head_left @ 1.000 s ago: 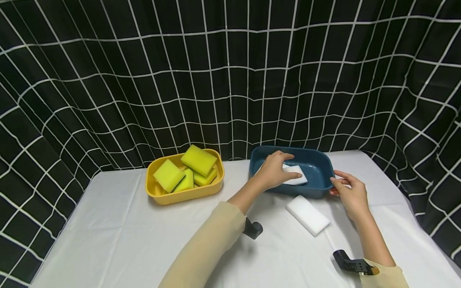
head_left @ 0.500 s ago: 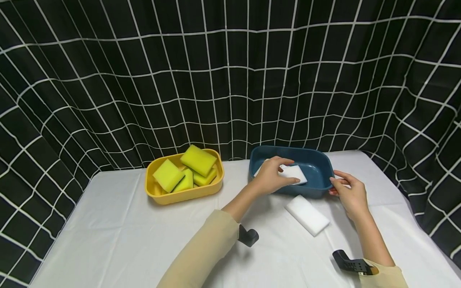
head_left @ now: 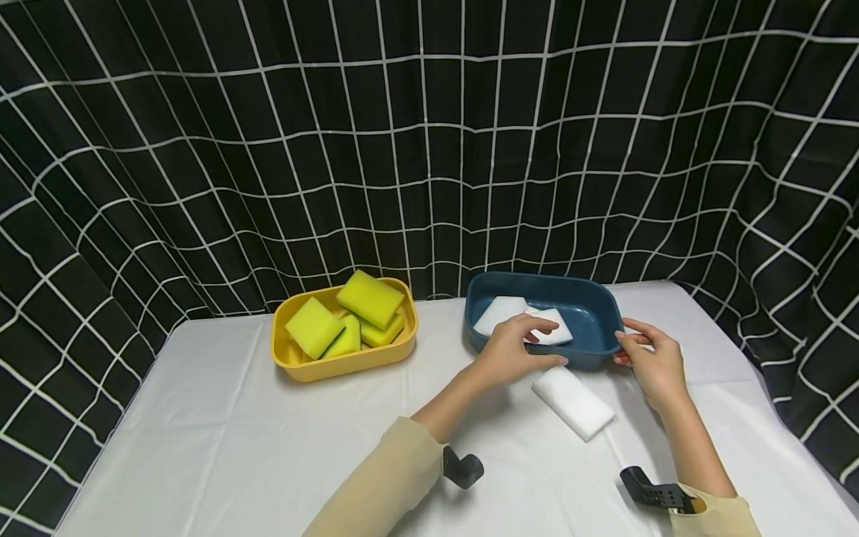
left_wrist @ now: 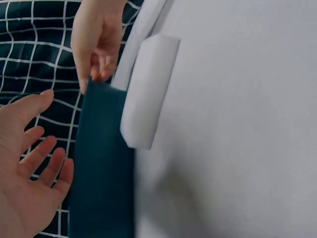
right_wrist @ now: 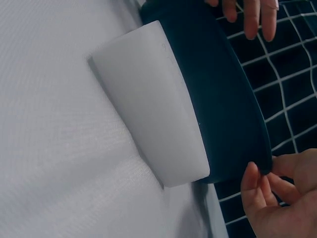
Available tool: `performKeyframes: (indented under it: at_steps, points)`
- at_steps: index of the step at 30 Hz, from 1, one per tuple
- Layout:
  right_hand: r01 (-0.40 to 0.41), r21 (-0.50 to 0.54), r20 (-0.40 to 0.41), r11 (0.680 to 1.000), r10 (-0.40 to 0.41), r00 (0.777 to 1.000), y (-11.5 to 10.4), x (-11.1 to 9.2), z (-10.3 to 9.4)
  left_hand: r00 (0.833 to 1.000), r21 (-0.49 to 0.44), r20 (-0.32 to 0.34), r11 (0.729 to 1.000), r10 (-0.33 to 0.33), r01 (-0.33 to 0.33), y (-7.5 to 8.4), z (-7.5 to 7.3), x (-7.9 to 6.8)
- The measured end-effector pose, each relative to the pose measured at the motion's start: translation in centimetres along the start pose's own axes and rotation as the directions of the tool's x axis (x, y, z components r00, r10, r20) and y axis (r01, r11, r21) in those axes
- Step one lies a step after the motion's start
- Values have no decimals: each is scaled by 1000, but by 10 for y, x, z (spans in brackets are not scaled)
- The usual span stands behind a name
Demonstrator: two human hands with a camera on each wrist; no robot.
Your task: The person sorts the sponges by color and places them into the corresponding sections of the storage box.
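My left hand (head_left: 512, 350) hovers over the near wall of the dark blue bin (head_left: 590, 322), fingers spread and holding nothing. In the left wrist view those fingers (left_wrist: 37, 158) are apart from the bin. Two white sponges (head_left: 499, 313) lie inside the bin toward its left and middle, one partly behind my left hand. At the bin's right end, my right hand (head_left: 654, 364) pinches the rim between thumb and fingers, as the right wrist view also shows (right_wrist: 287, 191). A third white sponge (head_left: 574, 403) lies on the cloth just in front of the bin, below my left fingertips.
A yellow bin (head_left: 356, 365) stands to the left, holding several yellow sponges (head_left: 370, 298) with dark undersides. White cloth (head_left: 221, 447) covers the table. Behind both bins hangs a black curtain (head_left: 335, 149) with a white grid.
My left hand has drawn back from over the white sponges inside the blue bin to its near wall, uncovering the left sponge. My right hand has stayed on the rim.
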State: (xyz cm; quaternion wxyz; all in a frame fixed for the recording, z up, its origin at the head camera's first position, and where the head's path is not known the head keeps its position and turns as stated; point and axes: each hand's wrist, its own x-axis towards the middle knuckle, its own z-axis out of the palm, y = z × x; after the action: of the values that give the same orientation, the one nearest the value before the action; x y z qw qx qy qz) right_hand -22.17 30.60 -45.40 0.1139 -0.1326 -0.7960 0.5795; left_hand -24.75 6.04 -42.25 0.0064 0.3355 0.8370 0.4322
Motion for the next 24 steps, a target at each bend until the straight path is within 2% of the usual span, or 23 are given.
performKeyframes:
  at_steps: [13, 24]
  points:
    - [16, 12, 6, 1000, -16, 1000, 1, 1, 0, 994, -12, 106, 1000, -24, 26, -4, 24, -19]
    - [46, 49, 20, 998, -47, 999, 1, -1, -3, 996, -6, 67, 998, -58, 59, -14, 41, -31]
